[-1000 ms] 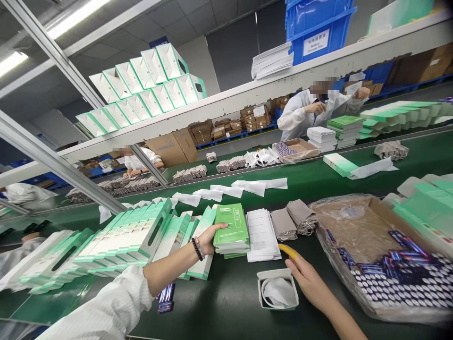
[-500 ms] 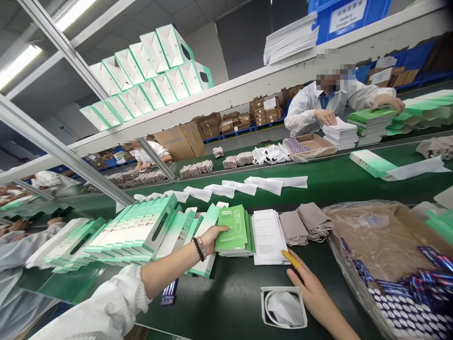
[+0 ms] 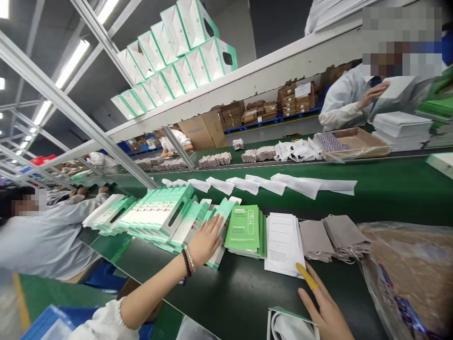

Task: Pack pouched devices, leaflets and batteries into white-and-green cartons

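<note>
My left hand, with beads at its wrist, lies spread over the nearest of the green and white boxes; nothing is gripped in it. Just to its right is a pile of green booklets. My right hand has a yellow cover on one finger, whose tip touches the lower right corner of the white leaflet stack. Its fingers are apart and hold nothing. Below, partly cut off by the frame edge, an open box holds something white and wrapped.
Grey pouches lie right of the leaflets, beside a plastic-lined carton. White sheets line the green belt behind. Co-workers sit across the line and at the left. Boxes stand on the upper shelf.
My left hand has let go of the green booklets and moved left onto the boxes. The view has turned left. Across the line, a person has lifted a white sheet or booklet.
</note>
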`<state>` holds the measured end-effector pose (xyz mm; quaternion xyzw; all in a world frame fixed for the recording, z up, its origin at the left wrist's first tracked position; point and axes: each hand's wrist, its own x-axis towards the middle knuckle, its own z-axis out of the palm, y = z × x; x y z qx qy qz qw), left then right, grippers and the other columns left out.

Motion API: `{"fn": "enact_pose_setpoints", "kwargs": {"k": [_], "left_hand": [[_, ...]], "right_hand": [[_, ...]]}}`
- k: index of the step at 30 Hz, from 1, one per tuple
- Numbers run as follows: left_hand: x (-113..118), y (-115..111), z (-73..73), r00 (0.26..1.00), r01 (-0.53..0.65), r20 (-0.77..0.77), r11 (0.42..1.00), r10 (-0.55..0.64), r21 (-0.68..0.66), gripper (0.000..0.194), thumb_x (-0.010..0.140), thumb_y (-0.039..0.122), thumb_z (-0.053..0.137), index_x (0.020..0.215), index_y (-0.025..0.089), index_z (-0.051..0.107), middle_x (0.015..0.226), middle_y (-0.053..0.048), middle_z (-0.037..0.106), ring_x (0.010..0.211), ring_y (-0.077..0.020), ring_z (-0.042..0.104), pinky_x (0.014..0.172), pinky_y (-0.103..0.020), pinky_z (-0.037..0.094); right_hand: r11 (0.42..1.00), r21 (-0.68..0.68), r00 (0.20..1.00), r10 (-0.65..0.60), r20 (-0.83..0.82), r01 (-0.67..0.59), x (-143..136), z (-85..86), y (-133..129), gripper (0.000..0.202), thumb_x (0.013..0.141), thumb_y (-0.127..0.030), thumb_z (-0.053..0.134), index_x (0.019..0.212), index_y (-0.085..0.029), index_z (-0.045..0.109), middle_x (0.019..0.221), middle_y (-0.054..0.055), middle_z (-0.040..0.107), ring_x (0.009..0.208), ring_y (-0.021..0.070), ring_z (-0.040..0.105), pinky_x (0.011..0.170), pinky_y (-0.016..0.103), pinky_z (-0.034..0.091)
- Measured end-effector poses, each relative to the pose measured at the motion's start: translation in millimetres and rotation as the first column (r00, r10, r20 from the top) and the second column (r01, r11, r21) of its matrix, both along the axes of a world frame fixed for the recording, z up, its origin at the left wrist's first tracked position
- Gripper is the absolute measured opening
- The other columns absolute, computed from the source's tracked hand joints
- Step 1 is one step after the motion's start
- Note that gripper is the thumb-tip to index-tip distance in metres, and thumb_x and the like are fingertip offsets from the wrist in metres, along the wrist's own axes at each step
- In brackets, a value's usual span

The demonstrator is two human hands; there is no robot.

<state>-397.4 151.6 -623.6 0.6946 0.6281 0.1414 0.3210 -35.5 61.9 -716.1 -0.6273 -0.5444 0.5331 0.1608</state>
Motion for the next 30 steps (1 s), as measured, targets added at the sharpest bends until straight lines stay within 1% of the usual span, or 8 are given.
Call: {"fn": "enact_pose_setpoints", "kwargs": {"k": [3, 5, 8, 16, 20, 23, 26, 30], "left_hand": [[-7.3, -26.2, -13.4, 0.792, 0.274, -0.563, 0.962, -0.235, -0.015, 0.086, 0.081, 0.039, 0.069, 0.151, 0.013, 0.025, 0.158, -0.016, 0.023, 0.145, -0.0359, 0.021, 0.117, -0.06, 0.015], [-8.4, -45.4, -21.1, 0.662, 0.328, -0.719, 0.944, -0.21, 0.026, 0.09, 0.078, 0.038, 0.073, 0.151, 0.013, 0.025, 0.158, -0.016, 0.025, 0.144, -0.0351, 0.024, 0.117, -0.056, 0.022], [-11.0, -68.0, -28.5, 0.615, 0.325, -0.783, 0.935, -0.094, 0.143, 0.069, 0.086, 0.035, 0.065, 0.146, 0.018, 0.036, 0.15, -0.013, 0.042, 0.135, -0.0323, 0.041, 0.109, -0.052, 0.034], [-4.6, -84.1, -27.1, 0.837, 0.125, -0.518, 0.861, 0.174, 0.492, 0.044, 0.09, 0.041, 0.058, 0.129, 0.02, 0.054, 0.123, -0.013, 0.062, 0.122, -0.0367, 0.05, 0.106, -0.057, 0.034], [19.4, -46.1, -4.7, 0.963, -0.114, -0.164, 0.878, 0.212, 0.466, 0.043, 0.098, 0.033, 0.042, 0.138, 0.019, 0.039, 0.124, -0.014, 0.056, 0.118, -0.0283, 0.052, 0.1, -0.043, 0.043], [35.7, -5.9, 1.8, 0.966, -0.217, -0.058, 0.908, 0.253, 0.359, 0.069, 0.092, 0.05, 0.05, 0.145, 0.013, 0.026, 0.13, -0.02, 0.05, 0.121, -0.0342, 0.049, 0.093, -0.046, 0.047], [48.0, 13.3, -3.8, 0.987, -0.129, -0.047, 0.926, 0.156, 0.356, 0.083, 0.084, 0.053, 0.062, 0.145, 0.012, 0.026, 0.136, -0.02, 0.046, 0.125, -0.0372, 0.042, 0.101, -0.051, 0.04], [56.4, 4.0, -13.4, 0.995, 0.101, -0.027, 0.931, -0.098, 0.35, 0.047, 0.089, 0.039, 0.06, 0.132, 0.025, 0.046, 0.132, -0.008, 0.052, 0.126, -0.0315, 0.041, 0.102, -0.049, 0.038]], "right_hand": [[1.0, -0.007, 1.0, 0.001, 0.01, -0.001, 1.0, -1.1, 0.1, 0.076, 0.091, -0.067, 0.031, 0.153, -0.023, 0.026, 0.161, 0.0, 0.016, 0.146, 0.028, 0.021, 0.113, 0.043, 0.038], [0.998, 0.059, 1.0, -0.013, 0.022, 0.012, 1.2, 0.4, -0.6, 0.069, 0.093, -0.063, 0.033, 0.151, -0.025, 0.029, 0.16, 0.0, 0.02, 0.145, 0.028, 0.025, 0.113, 0.043, 0.039], [0.984, 0.176, 0.997, -0.043, 0.063, 0.032, 0.6, 2.1, -0.7, 0.061, 0.095, -0.056, 0.035, 0.148, -0.024, 0.036, 0.158, 0.004, 0.027, 0.142, 0.029, 0.031, 0.113, 0.043, 0.038], [0.867, 0.498, 0.97, -0.147, 0.195, 0.031, -6.9, 4.8, 0.2, 0.044, 0.095, -0.043, 0.043, 0.131, -0.021, 0.054, 0.14, 0.01, 0.052, 0.123, 0.0302, 0.056, 0.097, 0.043, 0.051], [0.686, 0.726, 0.941, -0.212, 0.265, -0.05, -7.3, 21.4, 9.7, 0.035, 0.092, -0.033, 0.051, 0.124, -0.021, 0.059, 0.123, 0.013, 0.062, 0.114, 0.0311, 0.06, 0.094, 0.048, 0.052], [0.614, 0.732, 0.924, -0.01, 0.382, -0.296, -9.9, 37.3, 30.5, 0.035, 0.092, -0.027, 0.053, 0.127, -0.022, 0.059, 0.127, 0.011, 0.062, 0.119, 0.0307, 0.057, 0.101, 0.051, 0.048], [0.58, 0.646, 0.849, 0.169, 0.5, -0.496, -20.0, 48.5, 54.4, 0.04, 0.095, -0.027, 0.049, 0.135, -0.023, 0.053, 0.138, 0.009, 0.056, 0.127, 0.0284, 0.052, 0.107, 0.05, 0.044], [0.549, 0.548, 0.754, 0.267, 0.601, -0.631, -37.4, 48.1, 73.1, 0.043, 0.096, -0.028, 0.049, 0.138, -0.021, 0.05, 0.139, 0.009, 0.054, 0.129, 0.0269, 0.05, 0.109, 0.049, 0.043]]}}
